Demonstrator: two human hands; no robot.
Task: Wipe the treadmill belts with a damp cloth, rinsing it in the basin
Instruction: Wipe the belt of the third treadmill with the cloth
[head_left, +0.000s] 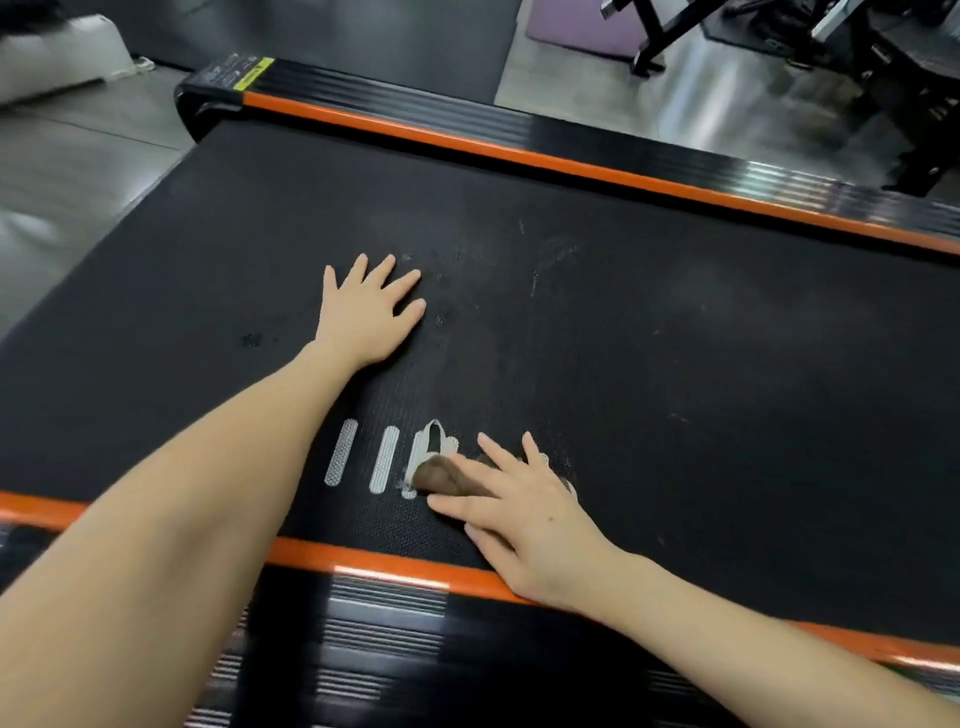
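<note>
Head view: my left hand (369, 312) lies flat, fingers spread, on the treadmill belt (701, 338). My right hand (524, 519) presses a brown cloth (441, 475) (near the orange side rail (363, 558)) with straight, splayed fingers.

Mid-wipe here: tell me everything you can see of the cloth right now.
The cloth is a small bunched wad, brown where it bulges out at the left, with pale edges poking out behind and to the right of the fingers. It looks soft and crumpled; whether it is damp cannot be told. It lies on the black belt near the orange rail, over the white stripes. The right hand presses it with straight, spread fingers and hides most of it.
</note>
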